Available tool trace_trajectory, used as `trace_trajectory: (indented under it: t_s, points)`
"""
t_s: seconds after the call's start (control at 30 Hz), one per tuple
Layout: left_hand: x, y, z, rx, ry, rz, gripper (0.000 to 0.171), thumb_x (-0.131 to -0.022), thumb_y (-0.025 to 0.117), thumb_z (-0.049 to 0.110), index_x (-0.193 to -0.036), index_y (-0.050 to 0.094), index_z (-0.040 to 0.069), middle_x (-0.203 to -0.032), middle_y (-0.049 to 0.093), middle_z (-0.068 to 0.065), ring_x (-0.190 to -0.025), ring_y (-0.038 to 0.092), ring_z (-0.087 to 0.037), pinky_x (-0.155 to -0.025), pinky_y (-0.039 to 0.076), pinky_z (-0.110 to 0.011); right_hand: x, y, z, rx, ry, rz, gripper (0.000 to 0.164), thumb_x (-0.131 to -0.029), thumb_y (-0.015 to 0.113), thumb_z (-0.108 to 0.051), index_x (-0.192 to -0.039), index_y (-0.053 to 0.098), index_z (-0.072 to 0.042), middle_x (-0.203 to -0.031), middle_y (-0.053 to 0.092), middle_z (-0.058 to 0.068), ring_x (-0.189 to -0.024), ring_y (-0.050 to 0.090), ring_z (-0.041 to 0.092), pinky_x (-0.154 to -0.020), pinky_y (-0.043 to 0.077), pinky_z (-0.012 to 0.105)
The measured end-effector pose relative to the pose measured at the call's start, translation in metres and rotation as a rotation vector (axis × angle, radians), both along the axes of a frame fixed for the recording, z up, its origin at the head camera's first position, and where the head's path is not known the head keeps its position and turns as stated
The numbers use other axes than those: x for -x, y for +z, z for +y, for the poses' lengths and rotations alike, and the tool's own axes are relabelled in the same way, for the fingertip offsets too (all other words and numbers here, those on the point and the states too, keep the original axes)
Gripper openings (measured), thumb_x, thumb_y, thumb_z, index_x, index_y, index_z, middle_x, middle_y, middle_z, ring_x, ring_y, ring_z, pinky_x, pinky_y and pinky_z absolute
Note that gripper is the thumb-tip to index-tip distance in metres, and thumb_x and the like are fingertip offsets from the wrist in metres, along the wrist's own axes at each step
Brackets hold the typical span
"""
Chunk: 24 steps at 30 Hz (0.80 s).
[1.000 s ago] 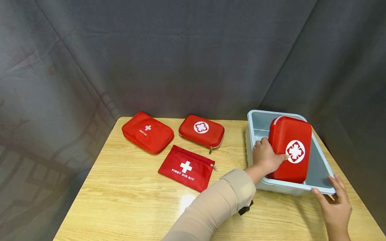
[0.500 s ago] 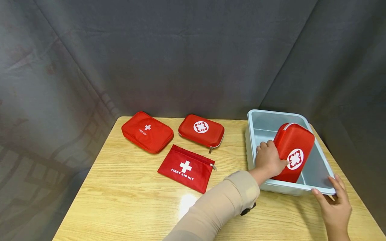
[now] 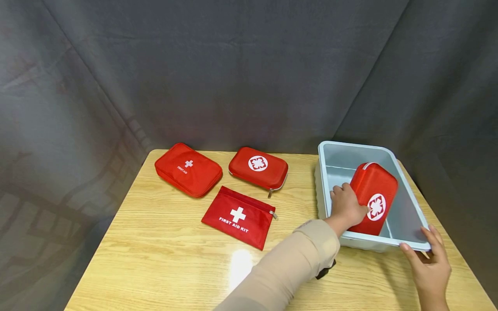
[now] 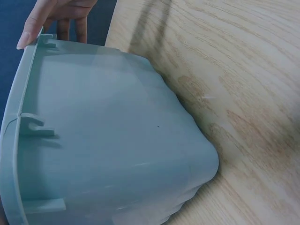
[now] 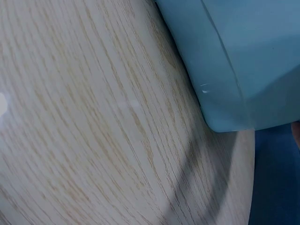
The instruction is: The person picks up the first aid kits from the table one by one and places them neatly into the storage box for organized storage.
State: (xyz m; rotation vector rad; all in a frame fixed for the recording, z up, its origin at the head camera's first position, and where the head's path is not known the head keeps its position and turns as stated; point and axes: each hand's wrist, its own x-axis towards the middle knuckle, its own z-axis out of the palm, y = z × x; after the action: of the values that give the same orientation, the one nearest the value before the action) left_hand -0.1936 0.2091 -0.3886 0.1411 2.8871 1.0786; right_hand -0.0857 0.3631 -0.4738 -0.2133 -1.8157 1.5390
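My left hand [image 3: 347, 209] reaches over the near side of a light blue-grey plastic bin [image 3: 410, 196]. It grips a red hard-shell first aid case [image 3: 379, 181] by its left side, thumb on the front near the white cross emblem. The case leans inside the bin, its zipped top end up; its lower end is hidden behind the near rim. At the bin's near right corner, my right hand [image 3: 432, 268] pinches the rim between thumb and fingers. The left wrist view shows the bin's outer wall [image 4: 103, 122] with the right hand [image 4: 72, 14] at its rim.
Left of the bin on the wooden table [image 3: 155, 259] lie a red soft first aid bag [image 3: 198, 179], a smaller red hard case [image 3: 272, 167] and a flat red zip pouch [image 3: 254, 216]. A dark grey curtain [image 3: 233, 77] hangs behind.
My left hand has lowered the case deeper into the bin, and the case now leans to the right. The right hand keeps its hold on the rim.
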Motion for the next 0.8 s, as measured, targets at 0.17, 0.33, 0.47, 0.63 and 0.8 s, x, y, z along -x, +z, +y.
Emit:
trace_trajectory:
  t_s: [0.17,0.33,0.47,0.63,0.8]
  points:
    - [0.002,-0.002,0.002,-0.097,0.042,-0.034,0.050,-0.064,0.074,0.032,-0.097,0.043,0.011,-0.085,0.038,0.001,-0.080,0.036,-0.009,-0.055,0.036,-0.018,-0.001,0.004,-0.004,0.014,-0.001,0.008,0.053,-0.066,0.061,0.020,-0.116,0.048,0.007,-0.131,0.035,0.014,-0.102,0.045,0.015,-0.071,0.040,0.009]
    - [0.003,-0.001,0.004,-0.192,0.077,-0.085,0.052,-0.065,0.074,0.029,-0.102,0.043,0.010,-0.088,0.037,0.001,-0.081,0.039,-0.010,-0.056,0.040,-0.018,-0.002,0.014,-0.013,0.071,-0.001,0.021,0.052,-0.066,0.059,0.022,-0.115,0.050,0.006,-0.129,0.037,0.011,-0.102,0.044,0.015,-0.071,0.040,0.009]
    - [0.004,-0.001,0.005,-0.244,0.111,-0.142,0.051,-0.065,0.074,0.026,-0.103,0.044,0.010,-0.087,0.038,0.000,-0.080,0.042,-0.011,-0.055,0.042,-0.020,-0.002,0.016,-0.015,0.084,-0.002,0.014,0.053,-0.066,0.058,0.023,-0.116,0.050,0.006,-0.129,0.036,0.011,-0.102,0.044,0.016,-0.072,0.040,0.009]
    - [0.007,0.000,0.005,-0.275,0.148,-0.200,0.049,-0.067,0.073,0.023,-0.103,0.044,0.010,-0.085,0.039,0.000,-0.077,0.044,-0.012,-0.052,0.044,-0.024,0.000,0.016,-0.016,0.093,0.004,0.011,0.053,-0.066,0.057,0.024,-0.115,0.050,0.006,-0.130,0.036,0.011,-0.101,0.044,0.016,-0.072,0.040,0.009]
    - [0.010,-0.001,0.006,-0.231,0.173,-0.200,0.048,-0.068,0.073,0.025,-0.102,0.044,0.008,-0.085,0.040,-0.001,-0.072,0.047,-0.015,-0.053,0.044,-0.024,0.002,0.019,-0.017,0.094,0.014,0.019,0.052,-0.066,0.057,0.024,-0.115,0.050,0.006,-0.130,0.035,0.012,-0.099,0.045,0.015,-0.071,0.040,0.008]
